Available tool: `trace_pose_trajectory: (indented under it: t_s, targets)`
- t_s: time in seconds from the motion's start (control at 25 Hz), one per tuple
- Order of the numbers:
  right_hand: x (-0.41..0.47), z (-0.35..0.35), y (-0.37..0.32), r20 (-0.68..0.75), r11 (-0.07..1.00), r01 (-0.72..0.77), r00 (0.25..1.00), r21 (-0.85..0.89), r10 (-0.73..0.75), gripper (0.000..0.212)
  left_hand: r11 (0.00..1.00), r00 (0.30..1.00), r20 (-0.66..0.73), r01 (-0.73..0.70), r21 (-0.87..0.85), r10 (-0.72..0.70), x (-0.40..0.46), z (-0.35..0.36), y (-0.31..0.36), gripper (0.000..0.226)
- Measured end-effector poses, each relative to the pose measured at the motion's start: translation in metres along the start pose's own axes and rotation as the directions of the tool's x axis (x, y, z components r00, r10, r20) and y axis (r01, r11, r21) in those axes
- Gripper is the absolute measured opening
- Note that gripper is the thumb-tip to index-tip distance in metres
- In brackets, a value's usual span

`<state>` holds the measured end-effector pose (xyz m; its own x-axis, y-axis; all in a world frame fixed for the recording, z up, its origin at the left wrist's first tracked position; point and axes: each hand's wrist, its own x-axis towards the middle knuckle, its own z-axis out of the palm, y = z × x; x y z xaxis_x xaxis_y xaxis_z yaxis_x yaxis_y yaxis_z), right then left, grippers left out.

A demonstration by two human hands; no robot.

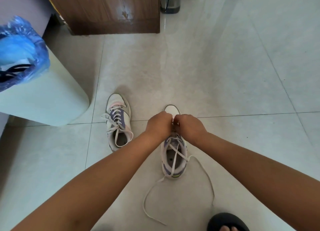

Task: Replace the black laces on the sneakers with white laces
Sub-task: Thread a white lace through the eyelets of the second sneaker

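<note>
Two sneakers stand on the tiled floor (225,66), toes pointing to the far side. The right sneaker (174,154) is the one being worked on: the left hand (158,125) and the right hand (189,127) meet knuckle to knuckle over its front eyelets, fingers curled in; each grip seems pinched on the white lace (174,154), though the fingertips are hidden. The lace crosses over the shoe's opening, and its loose ends trail in loops on the near floor. The left sneaker (118,121) sits apart to the left, already threaded with a white lace, ends draped over its sides. Far left, a pale bin (52,99) lined with a blue bag (20,45) holds black laces (10,71). A slippered foot (226,223) shows at the near right.
</note>
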<state>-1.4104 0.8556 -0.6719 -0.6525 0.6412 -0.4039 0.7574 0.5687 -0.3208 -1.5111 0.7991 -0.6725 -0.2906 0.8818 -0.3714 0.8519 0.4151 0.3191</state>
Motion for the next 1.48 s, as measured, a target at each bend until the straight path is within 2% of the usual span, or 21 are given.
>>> trace_pose_trajectory:
  t_s: [0.04,0.12,0.28,0.44,0.52,0.6,0.64,0.68,0.72,0.76,0.84,0.92,1.04,1.16,1.32,1.48]
  targets:
    - [0.001,-0.002,-0.005,0.028,0.995,0.020,0.999,-0.099,-0.017,0.017,0.998,1.000,0.011,-0.002,0.055,0.002,0.001,-0.001,0.005,0.016]
    - [0.001,-0.003,-0.013,0.068,0.981,0.031,0.998,-0.191,-0.019,0.016,0.996,0.999,0.040,0.031,0.086,-0.034,0.003,-0.002,0.011,0.017]
    - [0.004,0.000,-0.018,0.062,0.979,0.002,0.998,-0.206,0.011,0.018,0.998,0.998,0.035,0.060,0.032,-0.061,0.002,0.000,0.009,0.018]
    - [-0.003,0.005,-0.010,0.033,0.945,0.125,0.992,-0.303,-0.121,0.025,0.994,0.999,-0.037,0.014,-0.111,-0.018,-0.003,0.015,0.002,0.015]
    - [-0.011,0.012,-0.005,-0.052,0.919,0.201,0.972,-0.338,-0.231,0.022,0.969,0.995,-0.097,0.014,-0.247,-0.039,-0.008,0.020,-0.005,0.016]
    - [-0.015,0.020,0.003,-0.094,0.949,0.193,0.971,-0.250,-0.222,0.030,0.929,0.988,-0.139,0.009,-0.371,-0.066,-0.014,0.026,-0.011,0.018]
    - [-0.013,0.023,0.007,-0.093,0.988,0.130,0.986,-0.087,-0.138,0.037,0.911,0.986,-0.149,0.006,-0.412,-0.073,-0.016,0.028,-0.013,0.018]
    - [-0.011,0.027,0.009,-0.116,0.994,0.110,0.988,0.021,-0.107,0.035,0.896,0.984,-0.156,0.007,-0.444,-0.084,-0.018,0.030,-0.014,0.017]
    - [-0.014,0.023,0.005,-0.100,0.992,0.105,0.990,0.073,-0.098,0.025,0.883,0.980,-0.169,0.009,-0.470,-0.100,-0.019,0.031,-0.015,0.016]
    - [-0.012,0.020,0.007,-0.159,0.988,0.087,0.985,0.131,-0.066,0.012,0.867,0.975,-0.184,0.017,-0.497,-0.125,-0.019,0.032,-0.016,0.014]
    - [-0.014,0.014,0.011,-0.144,0.961,-0.044,0.986,0.274,0.086,0.011,0.838,0.964,-0.206,0.031,-0.544,-0.169,-0.022,0.031,-0.017,0.012]
    - [-0.015,0.011,0.010,-0.064,0.934,-0.101,0.989,0.342,0.131,0.013,0.862,0.974,-0.158,0.060,-0.503,-0.160,-0.023,0.030,-0.016,0.015]
    - [-0.012,0.007,0.004,0.072,0.949,-0.167,0.986,0.266,0.153,0.018,0.945,0.991,-0.012,0.123,-0.304,-0.132,-0.020,0.024,-0.007,0.016]
    - [-0.002,-0.002,-0.003,0.188,0.958,-0.216,0.965,0.187,0.181,0.031,0.968,0.987,0.081,0.149,-0.201,-0.135,-0.012,0.014,0.003,0.015]
    - [0.001,-0.008,-0.008,0.268,0.977,-0.196,0.949,0.089,0.166,0.036,0.962,0.996,0.080,0.060,-0.267,-0.040,-0.012,0.010,0.002,0.020]
    - [-0.003,0.004,-0.002,0.159,0.977,-0.183,0.974,0.111,0.164,0.029,0.931,1.000,0.011,0.025,-0.363,-0.023,-0.020,0.017,-0.010,0.017]
